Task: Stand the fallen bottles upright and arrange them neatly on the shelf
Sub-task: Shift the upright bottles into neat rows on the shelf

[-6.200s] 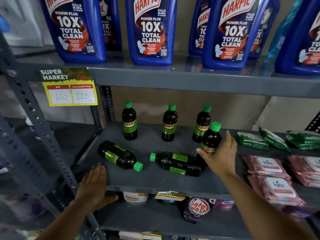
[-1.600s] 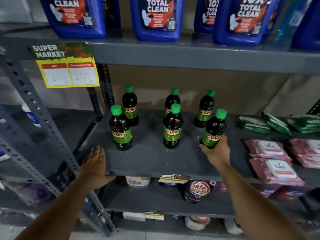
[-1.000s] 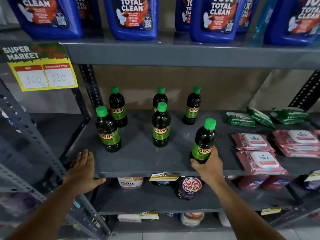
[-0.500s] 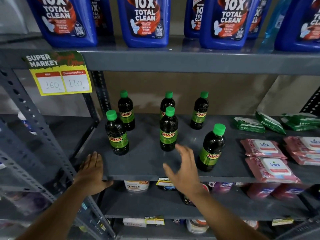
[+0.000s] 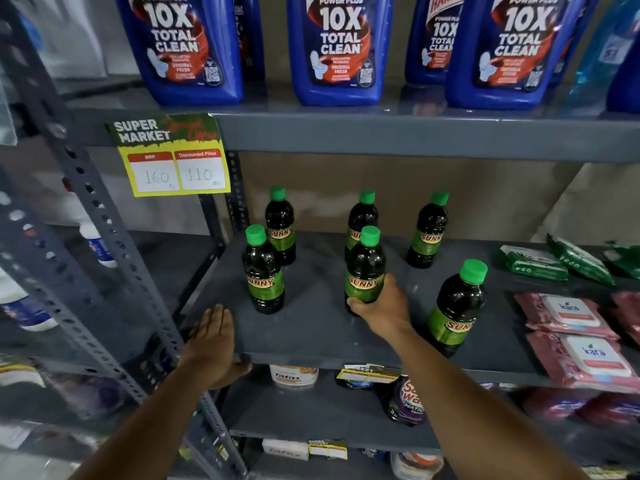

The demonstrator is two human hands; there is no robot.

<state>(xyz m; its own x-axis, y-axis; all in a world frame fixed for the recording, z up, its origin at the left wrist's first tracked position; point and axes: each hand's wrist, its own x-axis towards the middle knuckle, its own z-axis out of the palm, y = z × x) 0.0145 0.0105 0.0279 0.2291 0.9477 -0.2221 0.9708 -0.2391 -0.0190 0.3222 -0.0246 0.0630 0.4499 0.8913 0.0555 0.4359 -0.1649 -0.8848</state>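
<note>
Several dark Sunny bottles with green caps stand upright on the grey middle shelf (image 5: 311,337). Three form a back row: left (image 5: 280,226), middle (image 5: 362,216) and right (image 5: 429,233). In front stand a left bottle (image 5: 262,271), a middle bottle (image 5: 365,268) and a right bottle (image 5: 457,306) near the front edge. My right hand (image 5: 382,306) is wrapped around the base of the front middle bottle. My left hand (image 5: 213,344) lies flat on the shelf's front left corner, thumb under the edge.
Large blue Harpic bottles (image 5: 337,46) fill the shelf above. A yellow price tag (image 5: 173,161) hangs from its edge. Pink wipe packs (image 5: 585,358) and green packs (image 5: 533,263) lie on the right. A slotted metal upright (image 5: 86,202) stands left. Packets sit on the lower shelf (image 5: 403,400).
My right hand let go of the front right bottle, which now stands nearer the front edge, moved left and closed on the front middle bottle. My left hand stayed on the shelf corner.
</note>
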